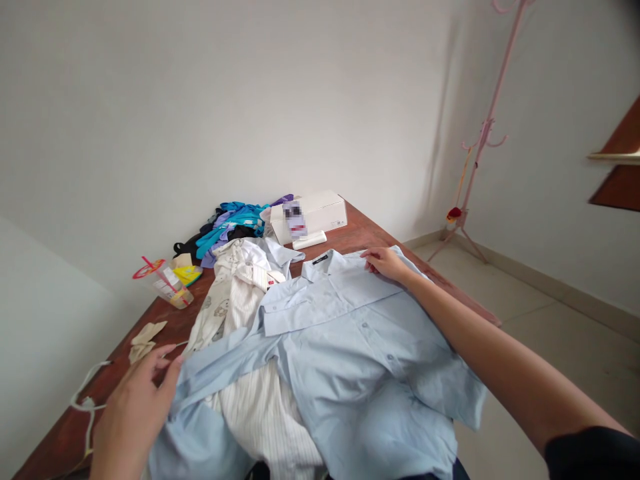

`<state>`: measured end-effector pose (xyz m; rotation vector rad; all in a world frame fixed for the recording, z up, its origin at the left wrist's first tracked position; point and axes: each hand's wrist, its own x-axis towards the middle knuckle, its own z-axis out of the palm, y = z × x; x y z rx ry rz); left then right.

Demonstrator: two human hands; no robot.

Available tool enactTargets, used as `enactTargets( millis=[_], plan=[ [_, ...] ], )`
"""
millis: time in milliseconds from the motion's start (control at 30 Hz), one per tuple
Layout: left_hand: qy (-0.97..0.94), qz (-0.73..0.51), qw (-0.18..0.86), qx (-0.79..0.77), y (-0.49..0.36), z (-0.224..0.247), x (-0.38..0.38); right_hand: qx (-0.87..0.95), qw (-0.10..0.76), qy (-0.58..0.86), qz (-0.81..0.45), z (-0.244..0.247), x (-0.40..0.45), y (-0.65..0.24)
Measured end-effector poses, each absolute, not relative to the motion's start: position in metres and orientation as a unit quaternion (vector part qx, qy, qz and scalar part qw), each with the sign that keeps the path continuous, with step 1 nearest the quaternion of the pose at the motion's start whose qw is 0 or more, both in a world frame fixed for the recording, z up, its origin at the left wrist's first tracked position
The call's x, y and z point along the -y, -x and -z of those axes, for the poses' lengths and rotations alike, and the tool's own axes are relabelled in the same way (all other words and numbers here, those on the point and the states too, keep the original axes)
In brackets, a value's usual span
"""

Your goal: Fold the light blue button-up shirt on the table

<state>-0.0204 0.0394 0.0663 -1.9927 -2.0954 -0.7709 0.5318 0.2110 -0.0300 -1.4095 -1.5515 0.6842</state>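
Note:
A light blue button-up shirt [345, 347] lies spread out, front up, with its collar toward the wall. My right hand [387, 263] is at its shoulder beside the collar, the fingers bent and closed on the cloth. One sleeve stretches left toward my left hand [137, 400]. That hand is beside the sleeve, its thumb close to the fabric and a gap showing between thumb and fingers. Under the blue shirt lies a white striped garment [270, 413]. A pale printed garment [213, 310] lies partly beneath the other clothes.
On the brown table [363, 230] are a clothes pile [230, 227], a white box [325, 210], a plastic cup with a straw [173, 287], a beige cloth piece [145, 340] and a white cable [83, 400]. A pink coat stand [483, 140] stands in the corner.

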Motion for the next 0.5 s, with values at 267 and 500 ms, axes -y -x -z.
enactTargets(
  millis=[267, 500],
  plan=[
    [0.798, 0.196, 0.128, 0.555, -0.008, -0.036, -0.034, 0.634, 0.442, 0.575, -0.269, 0.033, -0.212, -0.532],
    [0.704, 0.205, 0.030, 0.679, 0.028, -0.031, -0.054, 0.638, 0.437, 0.575, -0.266, 0.029, -0.209, -0.531]
  ],
)
